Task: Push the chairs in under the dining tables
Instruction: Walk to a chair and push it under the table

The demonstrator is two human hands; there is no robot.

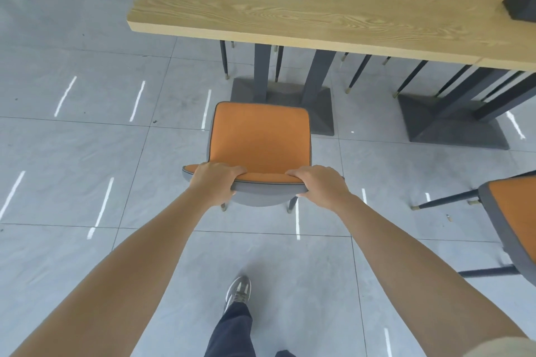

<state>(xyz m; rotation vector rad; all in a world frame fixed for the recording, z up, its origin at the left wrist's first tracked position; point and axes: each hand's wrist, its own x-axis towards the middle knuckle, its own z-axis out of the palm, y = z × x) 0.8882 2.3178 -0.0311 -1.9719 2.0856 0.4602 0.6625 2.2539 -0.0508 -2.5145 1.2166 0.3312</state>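
Note:
An orange chair [259, 136] with a grey back shell stands on the floor in front of a light wooden dining table [304, 0]. Its seat front lies just short of the table's edge and touches the dark pedestal base [319, 107] in view. My left hand [214, 181] grips the left end of the chair's backrest top. My right hand [320, 184] grips the right end. Both arms are stretched forward.
A second orange chair [513, 220] stands apart at the right edge, turned sideways. More chair legs and another pedestal base [452, 124] show under the table. A black box [520, 4] sits on the tabletop at the right. Grey tiled floor lies to the left.

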